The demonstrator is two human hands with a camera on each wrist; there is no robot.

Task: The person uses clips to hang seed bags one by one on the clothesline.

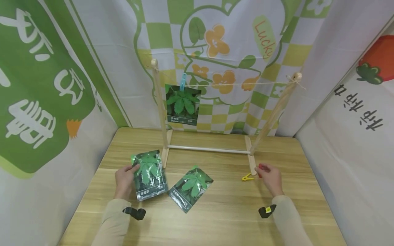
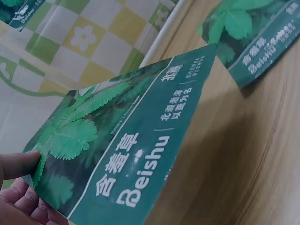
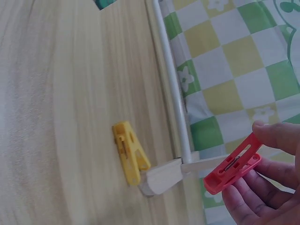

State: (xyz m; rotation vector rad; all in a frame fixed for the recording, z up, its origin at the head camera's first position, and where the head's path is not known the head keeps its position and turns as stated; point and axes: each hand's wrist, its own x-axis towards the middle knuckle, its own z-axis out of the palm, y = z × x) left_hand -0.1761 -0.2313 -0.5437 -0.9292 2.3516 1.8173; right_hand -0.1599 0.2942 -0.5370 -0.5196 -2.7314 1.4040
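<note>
My left hand [image 1: 124,177] pinches a green seed packet [image 1: 150,176] by its left edge, thumb on the printed front; in the left wrist view the packet [image 2: 108,140] is tilted above the table. A second seed packet [image 1: 192,188] lies on the table to its right. Between the thumb and fingers of my right hand [image 1: 270,177] is a red clothespin [image 3: 234,164]. A yellow clothespin [image 3: 129,152] lies on the table beside the rack's right foot. Another seed packet [image 1: 183,106] hangs from the string by a blue clothespin [image 1: 183,82].
A wooden rack with a left post [image 1: 161,106], a right post [image 1: 275,112] and a white crossbar [image 1: 209,149] stands at the table's back. A string [image 1: 237,83] runs between the post tops. Behind it hangs a checkered curtain [image 1: 160,36].
</note>
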